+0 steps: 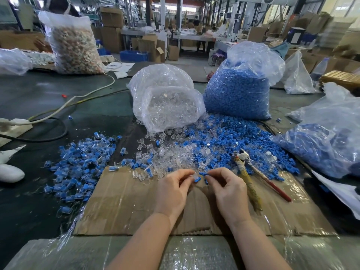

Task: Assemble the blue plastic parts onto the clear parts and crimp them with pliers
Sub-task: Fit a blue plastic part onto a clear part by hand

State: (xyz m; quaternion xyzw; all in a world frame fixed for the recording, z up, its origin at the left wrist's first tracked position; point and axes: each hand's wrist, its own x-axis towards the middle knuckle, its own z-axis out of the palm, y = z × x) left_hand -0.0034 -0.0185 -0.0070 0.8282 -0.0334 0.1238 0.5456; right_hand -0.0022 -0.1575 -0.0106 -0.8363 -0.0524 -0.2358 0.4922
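Observation:
My left hand [173, 190] pinches a clear part [193, 175] that has a blue part [197, 179] in it. Just to its right, my right hand [226, 190] pinches another blue part [203, 174] at its fingertips. Both hands hover over a flattened cardboard sheet [124, 207]. Loose clear parts [165, 152] and loose blue parts [224, 141] lie heaped beyond the hands. A pile of assembled blue-and-clear pieces [81, 164] spreads to the left. The pliers [251, 172] lie on the cardboard to the right, jaws pointing away from me.
A bag of clear parts [167, 98] and a bag of blue parts [239, 90] stand behind the heaps. Another bag holding blue parts [329, 139] sits at the right. A white cable [78, 98] and power strip [13, 125] lie at the left.

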